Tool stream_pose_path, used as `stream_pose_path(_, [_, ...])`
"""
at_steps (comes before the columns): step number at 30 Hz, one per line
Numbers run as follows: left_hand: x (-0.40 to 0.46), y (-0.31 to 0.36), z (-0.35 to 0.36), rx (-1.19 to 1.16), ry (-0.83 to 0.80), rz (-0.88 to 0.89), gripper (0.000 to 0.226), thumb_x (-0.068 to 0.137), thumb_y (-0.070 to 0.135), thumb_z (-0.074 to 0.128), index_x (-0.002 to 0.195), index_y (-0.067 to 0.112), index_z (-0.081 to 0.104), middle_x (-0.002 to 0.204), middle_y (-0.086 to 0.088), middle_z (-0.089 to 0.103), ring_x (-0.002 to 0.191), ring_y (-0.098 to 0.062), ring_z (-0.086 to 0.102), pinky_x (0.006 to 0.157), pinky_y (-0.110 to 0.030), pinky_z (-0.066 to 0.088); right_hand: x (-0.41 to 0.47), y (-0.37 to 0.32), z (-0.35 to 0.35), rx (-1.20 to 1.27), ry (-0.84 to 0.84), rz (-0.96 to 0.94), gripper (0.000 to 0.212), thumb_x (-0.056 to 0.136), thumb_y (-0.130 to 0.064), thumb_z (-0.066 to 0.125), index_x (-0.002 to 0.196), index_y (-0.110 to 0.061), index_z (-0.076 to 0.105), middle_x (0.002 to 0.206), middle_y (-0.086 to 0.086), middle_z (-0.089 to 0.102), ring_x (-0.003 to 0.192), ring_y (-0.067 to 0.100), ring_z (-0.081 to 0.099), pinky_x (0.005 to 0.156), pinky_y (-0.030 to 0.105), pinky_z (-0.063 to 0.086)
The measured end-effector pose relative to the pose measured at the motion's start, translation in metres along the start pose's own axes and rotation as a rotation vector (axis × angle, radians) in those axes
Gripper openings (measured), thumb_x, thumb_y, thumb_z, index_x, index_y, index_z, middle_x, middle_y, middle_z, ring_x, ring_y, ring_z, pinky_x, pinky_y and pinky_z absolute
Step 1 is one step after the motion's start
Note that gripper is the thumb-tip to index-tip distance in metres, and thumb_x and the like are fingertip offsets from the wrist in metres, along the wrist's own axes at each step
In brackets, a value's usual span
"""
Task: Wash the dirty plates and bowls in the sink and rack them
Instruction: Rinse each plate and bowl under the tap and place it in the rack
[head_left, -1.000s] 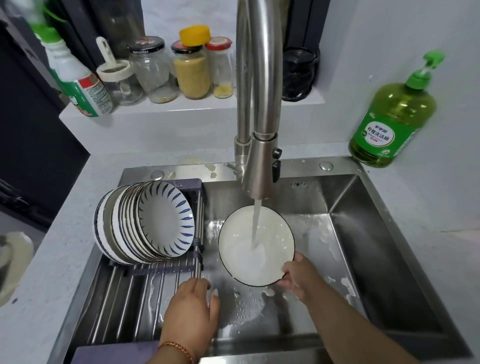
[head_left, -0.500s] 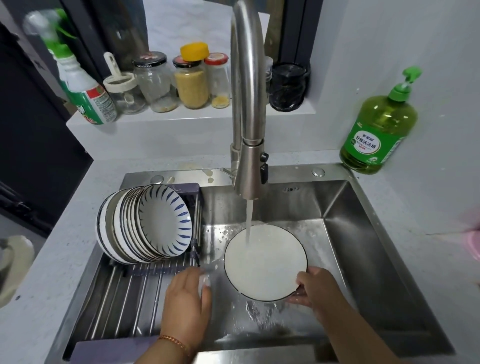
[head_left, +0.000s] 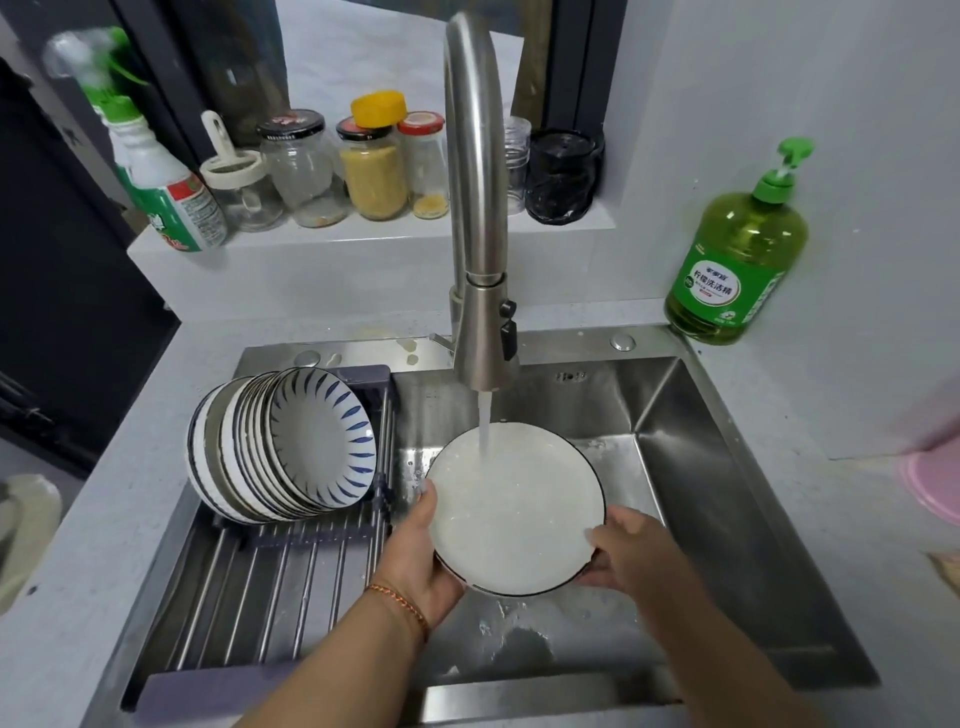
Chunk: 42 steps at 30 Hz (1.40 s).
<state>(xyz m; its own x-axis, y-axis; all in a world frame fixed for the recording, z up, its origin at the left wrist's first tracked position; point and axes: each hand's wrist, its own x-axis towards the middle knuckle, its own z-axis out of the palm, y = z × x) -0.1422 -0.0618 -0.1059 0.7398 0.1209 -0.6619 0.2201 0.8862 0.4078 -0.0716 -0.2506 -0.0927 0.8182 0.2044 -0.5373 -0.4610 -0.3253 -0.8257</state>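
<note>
A white plate with a dark rim (head_left: 514, 512) is held over the steel sink (head_left: 727, 519), tilted toward me. Water from the tall faucet (head_left: 480, 332) runs onto its upper part. My left hand (head_left: 421, 556) grips the plate's left edge, thumb on the rim. At the lower right edge my right hand (head_left: 626, 553) holds the plate, thumb on its face. A row of blue-and-white plates and bowls (head_left: 283, 449) stands on edge in the rack (head_left: 270, 587) across the sink's left side.
A green dish-soap pump bottle (head_left: 737, 260) stands on the counter at the back right. Jars (head_left: 371, 166) and a spray bottle (head_left: 156, 171) line the ledge behind the faucet. A pink object (head_left: 932, 483) lies at the right edge. Suds and water cover the sink floor.
My left hand has left the rack and taken hold of the plate's left edge. The plate has shifted toward me under the running water.
</note>
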Motion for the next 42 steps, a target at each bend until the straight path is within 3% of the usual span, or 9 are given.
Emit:
stream_pose_path(4, [0.010, 0.001, 0.000, -0.022, -0.017, 0.054, 0.054, 0.096, 0.053, 0.040, 0.133, 0.017, 0.055, 0.123, -0.015, 0.066, 0.113, -0.036, 0.062, 0.084, -0.052, 0.055, 0.002, 0.006, 0.000, -0.806, 0.324, -0.656, 0.053, 0.084, -0.032, 0.057, 0.132, -0.012, 0.054, 0.131, 0.004, 0.057, 0.123, 0.023, 0.051, 0.110, 0.036, 0.032])
stream_pose_path(7, [0.017, 0.002, 0.001, -0.012, 0.000, 0.090, 0.061, 0.088, 0.055, 0.048, 0.137, 0.018, 0.052, 0.125, -0.015, 0.064, 0.115, -0.036, 0.060, 0.084, -0.052, 0.055, -0.006, 0.009, 0.002, -1.099, 0.122, -0.928, 0.050, 0.096, -0.048, 0.033, 0.114, -0.016, 0.067, 0.120, 0.001, 0.066, 0.121, 0.017, 0.056, 0.109, 0.047, 0.028])
stream_pose_path(10, [0.020, -0.001, 0.005, 0.005, 0.000, 0.113, 0.068, 0.083, 0.056, 0.049, 0.138, 0.016, 0.050, 0.127, -0.017, 0.063, 0.117, -0.037, 0.059, 0.089, -0.052, 0.053, -0.023, 0.001, 0.018, -1.170, -0.226, -0.879, 0.056, 0.098, -0.045, 0.015, 0.096, -0.021, 0.066, 0.112, -0.003, 0.064, 0.122, 0.013, 0.051, 0.113, 0.048, 0.027])
stream_pose_path(14, [0.019, -0.012, 0.009, 0.034, -0.028, 0.075, 0.075, 0.081, 0.059, 0.053, 0.139, 0.013, 0.047, 0.130, -0.023, 0.059, 0.118, -0.042, 0.058, 0.102, -0.056, 0.044, -0.030, -0.016, 0.043, -1.030, -0.519, -0.667, 0.049, 0.103, -0.036, 0.017, 0.145, -0.020, 0.037, 0.156, -0.009, 0.024, 0.145, -0.001, 0.003, 0.119, 0.029, -0.006])
stream_pose_path(19, [0.014, -0.016, 0.013, 0.109, -0.021, 0.087, 0.062, 0.096, 0.056, 0.038, 0.132, 0.007, 0.053, 0.118, -0.020, 0.067, 0.106, -0.032, 0.067, 0.084, -0.042, 0.051, -0.005, -0.031, 0.056, -1.090, -0.596, -0.603, 0.051, 0.104, -0.031, 0.017, 0.153, -0.025, 0.004, 0.159, -0.011, -0.009, 0.136, -0.007, -0.020, 0.117, 0.031, -0.016])
stream_pose_path(23, [0.009, -0.019, 0.012, 0.118, -0.060, 0.062, 0.057, 0.098, 0.054, 0.034, 0.131, 0.014, 0.057, 0.120, -0.019, 0.066, 0.110, -0.032, 0.065, 0.087, -0.043, 0.051, 0.020, -0.033, 0.043, -1.087, -0.473, -0.490, 0.055, 0.100, -0.052, 0.019, 0.149, -0.043, -0.005, 0.154, -0.020, -0.024, 0.144, 0.002, -0.012, 0.118, 0.042, 0.011])
stream_pose_path(33, [0.019, -0.009, 0.003, 0.104, -0.006, 0.184, 0.054, 0.095, 0.056, 0.038, 0.134, 0.022, 0.053, 0.120, -0.013, 0.067, 0.107, -0.033, 0.066, 0.070, -0.040, 0.057, -0.015, -0.024, 0.004, -1.397, -0.309, -0.562, 0.132, 0.052, -0.077, -0.036, 0.144, -0.012, 0.035, 0.154, 0.008, 0.027, 0.144, 0.017, 0.020, 0.119, 0.044, -0.007])
stream_pose_path(38, [0.021, -0.007, 0.003, 0.108, 0.011, 0.172, 0.076, 0.078, 0.064, 0.051, 0.137, 0.016, 0.050, 0.128, -0.019, 0.062, 0.117, -0.039, 0.059, 0.097, -0.055, 0.047, -0.047, -0.031, 0.024, -1.144, -0.539, -0.526, 0.118, 0.060, -0.080, -0.019, 0.129, -0.014, 0.049, 0.158, 0.008, 0.019, 0.147, 0.010, 0.005, 0.120, 0.036, -0.001])
stream_pose_path(42, [0.018, -0.009, 0.006, 0.019, 0.011, 0.112, 0.076, 0.081, 0.065, 0.051, 0.134, 0.011, 0.053, 0.126, -0.024, 0.061, 0.114, -0.042, 0.059, 0.106, -0.060, 0.037, -0.066, -0.059, 0.037, -0.872, -0.662, -0.305, 0.063, 0.097, -0.057, 0.011, 0.150, -0.026, 0.026, 0.154, -0.021, 0.007, 0.127, -0.014, -0.008, 0.104, 0.013, -0.007])
